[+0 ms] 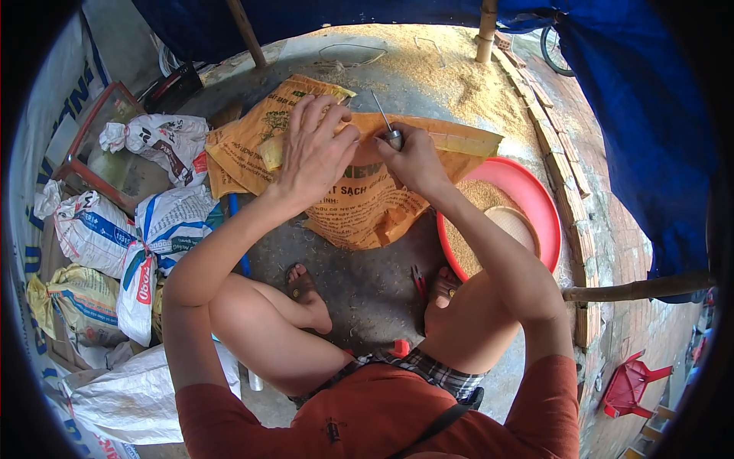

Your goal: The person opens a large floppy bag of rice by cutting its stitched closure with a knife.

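An orange printed sack [367, 206] hangs in front of me between my knees, its yellow-lined edge uppermost. My left hand [317, 145] lies over the upper part of this sack with fingers curled and closed on its edge; the fingertips are partly hidden. In my closed right hand [417, 161] is an awl [394, 139], its thin metal spike pointing up and left above the sack's edge. The right fingers also rest against the sack. Another orange sack [229, 157] lies behind and to the left of the first.
Several filled white bags [164, 145] crowd the left side. At the right stands a red basin [547, 203] with grain and a round sieve [512, 226]. Red-handled pliers [419, 281] lie by my foot. Grain covers the floor beyond, beside a brick border [562, 164].
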Demonstrator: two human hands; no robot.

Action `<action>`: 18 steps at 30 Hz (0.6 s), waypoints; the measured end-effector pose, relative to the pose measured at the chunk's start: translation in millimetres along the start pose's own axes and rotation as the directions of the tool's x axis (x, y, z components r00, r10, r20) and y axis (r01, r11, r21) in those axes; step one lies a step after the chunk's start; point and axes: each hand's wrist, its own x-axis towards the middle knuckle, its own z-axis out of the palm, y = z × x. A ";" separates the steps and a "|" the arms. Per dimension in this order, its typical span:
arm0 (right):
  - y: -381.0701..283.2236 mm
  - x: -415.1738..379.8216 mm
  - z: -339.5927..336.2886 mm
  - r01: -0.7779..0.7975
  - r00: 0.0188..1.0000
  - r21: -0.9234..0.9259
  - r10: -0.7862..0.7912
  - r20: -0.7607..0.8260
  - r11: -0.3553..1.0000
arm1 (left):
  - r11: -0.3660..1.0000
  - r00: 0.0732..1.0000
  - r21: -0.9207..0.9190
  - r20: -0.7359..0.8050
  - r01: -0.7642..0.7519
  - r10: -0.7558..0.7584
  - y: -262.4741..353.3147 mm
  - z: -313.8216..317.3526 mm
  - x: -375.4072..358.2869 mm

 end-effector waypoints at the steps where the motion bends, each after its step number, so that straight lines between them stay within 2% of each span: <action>1: -4.3 -1.0 -1.3 -0.050 0.998 0.022 0.049 0.027 0.999 | 1.000 1.000 -0.021 -0.014 0.010 -0.010 0.2 -3.3 0.7; 3: -12.5 -2.5 -2.5 -0.099 0.994 0.045 0.096 0.051 0.994 | 0.999 0.999 -0.042 -0.028 0.017 -0.018 0.1 -6.8 -0.7; 5: -17.2 -3.4 -2.9 -0.190 0.973 0.173 0.161 0.165 0.966 | 0.998 0.996 -0.047 -0.078 -0.037 0.033 1.0 -9.1 -3.8; 6: -17.6 -2.9 -2.1 -0.189 0.974 0.175 0.162 0.159 0.966 | 0.998 0.996 -0.049 -0.079 -0.043 0.039 2.1 -9.4 -5.7; 8: -16.9 -1.8 1.3 -0.308 0.942 0.279 0.250 0.226 0.910 | 0.998 0.994 -0.024 -0.098 -0.055 0.053 4.7 -8.4 -12.2; 11: -7.8 -0.7 9.7 -0.330 0.935 0.341 0.254 0.248 0.880 | 0.997 0.993 -0.027 -0.094 -0.069 0.066 4.8 -5.1 -22.9; 15: -8.8 -2.2 12.9 -0.318 0.939 0.310 0.252 0.234 0.896 | 0.996 0.993 -0.033 -0.088 -0.087 0.084 1.6 -2.9 -29.1; 18: -7.8 -1.9 12.3 -0.281 0.946 0.232 0.229 0.227 0.931 | 0.999 0.996 -0.040 -0.094 -0.003 0.000 -1.5 -5.9 -23.9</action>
